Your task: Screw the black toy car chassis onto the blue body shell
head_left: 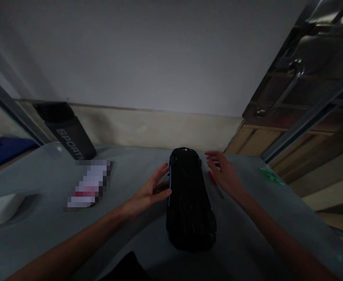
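Note:
A toy car (187, 195) lies upside down on the table, its black underside facing up and a thin blue edge showing along its left side. My left hand (155, 187) is at that left side, fingers apart and thumb tip against the edge, not wrapped round it. To the right of the car, a screwdriver (212, 178) with a red handle lies on the tabletop, its shaft pointing toward me. My right hand (221, 169) hovers just beside and above this screwdriver with its fingers stretched out and nothing visible in them.
A dark bottle (72, 134) marked SPORT stands at the back left by the wall. A blurred-out flat item (91, 183) lies before it, with a white object (2, 208) farther left. Green bits (271, 176) lie at the right. Metal posts flank the grey table (130, 242).

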The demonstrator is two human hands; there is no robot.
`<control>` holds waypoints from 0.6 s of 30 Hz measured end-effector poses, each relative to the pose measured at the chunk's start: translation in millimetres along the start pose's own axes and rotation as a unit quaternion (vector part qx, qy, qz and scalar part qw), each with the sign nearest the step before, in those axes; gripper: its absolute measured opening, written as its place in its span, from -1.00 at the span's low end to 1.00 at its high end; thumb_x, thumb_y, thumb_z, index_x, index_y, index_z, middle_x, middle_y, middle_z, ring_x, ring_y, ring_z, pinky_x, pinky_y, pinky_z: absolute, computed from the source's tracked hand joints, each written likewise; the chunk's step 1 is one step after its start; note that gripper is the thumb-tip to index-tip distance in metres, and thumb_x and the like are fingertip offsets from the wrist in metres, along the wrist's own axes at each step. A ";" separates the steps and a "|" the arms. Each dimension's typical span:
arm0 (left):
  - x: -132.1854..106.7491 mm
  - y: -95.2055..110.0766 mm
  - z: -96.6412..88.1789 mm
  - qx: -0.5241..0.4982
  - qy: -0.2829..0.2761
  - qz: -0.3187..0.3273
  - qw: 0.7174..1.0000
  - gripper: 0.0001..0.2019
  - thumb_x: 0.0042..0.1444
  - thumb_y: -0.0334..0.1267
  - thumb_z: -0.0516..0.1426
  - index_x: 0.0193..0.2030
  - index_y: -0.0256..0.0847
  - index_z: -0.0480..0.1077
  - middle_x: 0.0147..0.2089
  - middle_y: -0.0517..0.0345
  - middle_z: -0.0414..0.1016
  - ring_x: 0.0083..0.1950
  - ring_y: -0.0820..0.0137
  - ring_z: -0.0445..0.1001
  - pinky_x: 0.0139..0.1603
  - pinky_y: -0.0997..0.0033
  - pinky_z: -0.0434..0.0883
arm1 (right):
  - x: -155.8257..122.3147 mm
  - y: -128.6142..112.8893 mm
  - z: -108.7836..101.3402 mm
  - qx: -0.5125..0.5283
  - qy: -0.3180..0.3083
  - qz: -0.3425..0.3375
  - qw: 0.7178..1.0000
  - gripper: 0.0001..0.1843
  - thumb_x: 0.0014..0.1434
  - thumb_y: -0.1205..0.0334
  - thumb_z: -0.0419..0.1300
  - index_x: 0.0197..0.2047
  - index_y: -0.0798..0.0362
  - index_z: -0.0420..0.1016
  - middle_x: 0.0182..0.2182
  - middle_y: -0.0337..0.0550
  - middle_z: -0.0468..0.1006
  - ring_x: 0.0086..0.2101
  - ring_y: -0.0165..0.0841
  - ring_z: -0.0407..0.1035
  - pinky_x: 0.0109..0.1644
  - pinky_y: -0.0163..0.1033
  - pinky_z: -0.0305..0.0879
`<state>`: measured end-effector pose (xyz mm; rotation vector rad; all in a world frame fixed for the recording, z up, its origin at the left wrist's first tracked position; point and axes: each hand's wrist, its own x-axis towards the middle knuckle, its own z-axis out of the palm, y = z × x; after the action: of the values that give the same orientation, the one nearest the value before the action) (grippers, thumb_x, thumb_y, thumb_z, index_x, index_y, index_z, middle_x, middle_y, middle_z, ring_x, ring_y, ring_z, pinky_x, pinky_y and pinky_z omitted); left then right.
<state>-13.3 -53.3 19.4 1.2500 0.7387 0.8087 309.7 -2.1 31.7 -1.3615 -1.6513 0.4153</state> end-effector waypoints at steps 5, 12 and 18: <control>-0.6 0.6 0.9 0.022 0.013 -0.007 1.000 0.07 0.27 0.15 0.47 0.78 0.26 0.04 0.89 0.06 -0.24 0.81 -0.23 0.07 0.78 -0.36 0.02 | 34.5 -14.3 20.9 0.073 -0.090 0.029 0.993 -0.59 0.38 -0.14 0.19 0.14 -0.18 0.65 0.21 0.03 0.68 0.25 0.01 0.53 0.44 0.24 0.35; 1.4 -1.3 0.2 0.039 0.007 -0.008 0.999 0.10 0.23 0.24 0.46 0.79 0.21 0.05 0.88 0.10 -0.16 0.81 -0.22 0.07 0.77 -0.29 0.08 | 52.8 -34.8 32.4 0.279 -0.168 0.213 0.921 -0.64 0.14 -0.11 0.39 -0.09 -0.09 0.74 0.04 -0.03 0.79 0.18 0.08 0.52 0.35 0.15 0.36; 2.9 -1.3 0.6 0.035 -0.007 -0.010 0.999 0.12 0.24 0.23 0.45 0.80 0.21 -0.01 0.89 0.12 -0.22 0.84 -0.19 -0.05 0.79 -0.30 -0.02 | 61.3 -43.4 28.7 0.350 -0.207 0.291 0.866 -0.62 0.00 -0.10 0.46 -0.20 -0.03 0.71 -0.22 -0.01 0.79 -0.07 0.03 0.63 0.16 0.08 0.51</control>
<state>-11.1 -51.3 18.1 1.3065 0.7725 0.7622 263.5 46.9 75.6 -1.2056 -1.1531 1.5891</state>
